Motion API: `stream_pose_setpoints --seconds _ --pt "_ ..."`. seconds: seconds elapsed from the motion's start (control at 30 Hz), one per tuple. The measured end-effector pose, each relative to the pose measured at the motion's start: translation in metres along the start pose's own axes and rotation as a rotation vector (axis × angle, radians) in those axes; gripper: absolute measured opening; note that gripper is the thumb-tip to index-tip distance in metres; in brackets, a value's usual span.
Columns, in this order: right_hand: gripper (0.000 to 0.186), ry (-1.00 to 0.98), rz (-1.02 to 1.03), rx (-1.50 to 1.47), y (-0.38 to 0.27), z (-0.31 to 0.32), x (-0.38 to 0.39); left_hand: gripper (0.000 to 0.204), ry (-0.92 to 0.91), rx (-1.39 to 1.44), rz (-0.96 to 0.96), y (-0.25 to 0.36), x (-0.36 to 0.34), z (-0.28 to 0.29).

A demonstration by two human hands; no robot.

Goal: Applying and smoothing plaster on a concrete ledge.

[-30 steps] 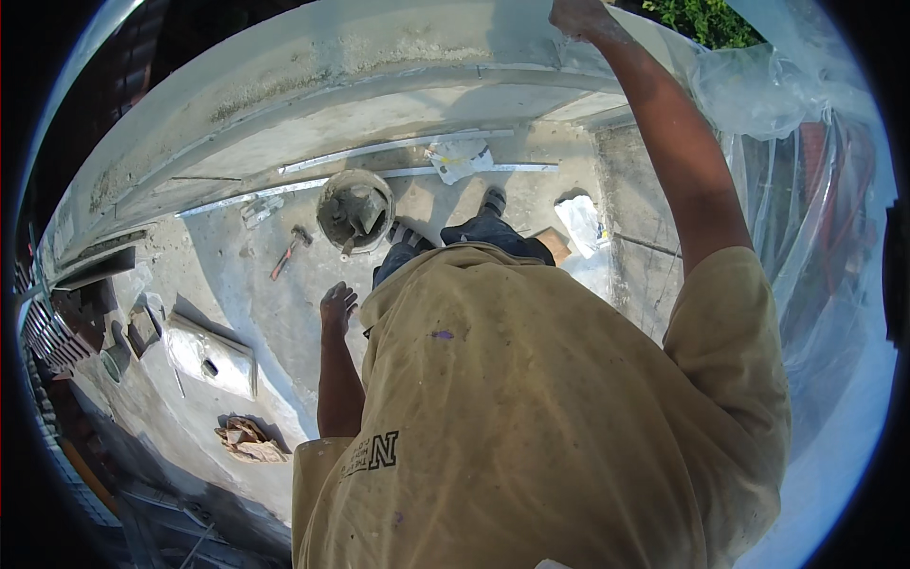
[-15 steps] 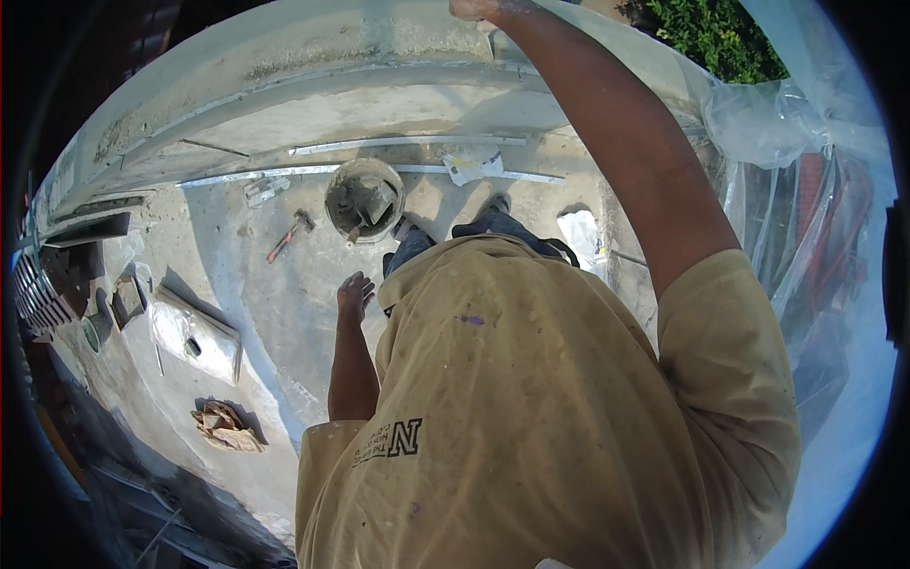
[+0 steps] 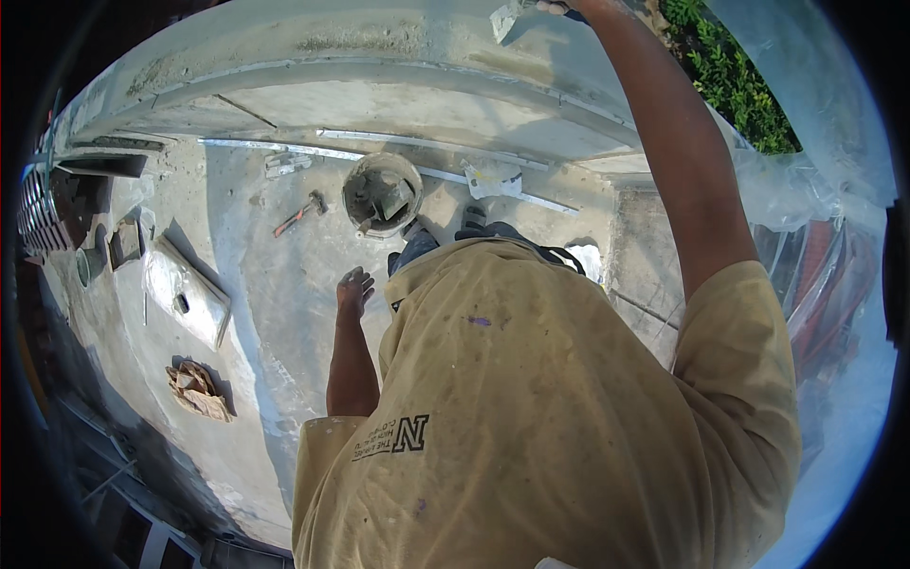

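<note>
At the far edge of the scene, the right hand (image 3: 554, 7) is closed around the handle of a trowel (image 3: 505, 21), whose pale blade shows over the upper part of the low wall (image 3: 284, 30). Part of this hand is cut off by the border, so the exact grip of the thumb cannot be told, nor whether the blade's edge is touching the surface or just off it.

For clean work with such a blade, it would probably help to keep it at a shallow, steady angle, with even pressure and long overlapping strokes, lifting the edge gently so that no ridge is left. A firm stance close to the wall should spare the shoulder, since the reach is long.

The right arm stretches far forward from the sleeve, only slightly bent at the elbow, and leans a little leftward toward the hand. The left arm hangs at the near left of the body, its hand (image 3: 354, 289) empty, with the fingers loosely apart and touching nothing. Nearest to it is the bucket (image 3: 381, 167), just beyond on the floor, with another tool (image 3: 391, 197) inside; a hammer (image 3: 296, 219) lies to the bucket's left, well apart from the trowel.
</note>
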State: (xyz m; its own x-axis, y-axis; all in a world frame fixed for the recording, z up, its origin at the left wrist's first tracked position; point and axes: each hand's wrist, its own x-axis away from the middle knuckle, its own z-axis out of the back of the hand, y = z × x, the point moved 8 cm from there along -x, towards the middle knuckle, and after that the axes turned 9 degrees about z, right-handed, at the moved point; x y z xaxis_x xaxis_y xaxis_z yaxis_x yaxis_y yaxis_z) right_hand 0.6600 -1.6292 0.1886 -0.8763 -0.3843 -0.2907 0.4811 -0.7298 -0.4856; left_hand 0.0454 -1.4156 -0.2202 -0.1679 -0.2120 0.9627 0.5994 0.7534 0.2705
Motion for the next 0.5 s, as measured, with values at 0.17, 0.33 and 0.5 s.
stream_pose_setpoints --seconds 0.17,0.33,0.5 --pt "0.038 0.051 -0.002 -0.046 0.019 0.03 -0.004 0.046 0.056 0.087 0.007 -0.019 0.003 0.009" --pt "0.038 0.202 -0.112 -0.024 0.084 0.119 0.016 0.041 0.037 -0.245 -0.125 -0.033 -0.019 0.013" --pt "0.039 0.289 -0.221 -0.053 0.14 0.172 0.057 0.038 -0.098 -0.6 -0.491 -0.029 -0.078 0.024"
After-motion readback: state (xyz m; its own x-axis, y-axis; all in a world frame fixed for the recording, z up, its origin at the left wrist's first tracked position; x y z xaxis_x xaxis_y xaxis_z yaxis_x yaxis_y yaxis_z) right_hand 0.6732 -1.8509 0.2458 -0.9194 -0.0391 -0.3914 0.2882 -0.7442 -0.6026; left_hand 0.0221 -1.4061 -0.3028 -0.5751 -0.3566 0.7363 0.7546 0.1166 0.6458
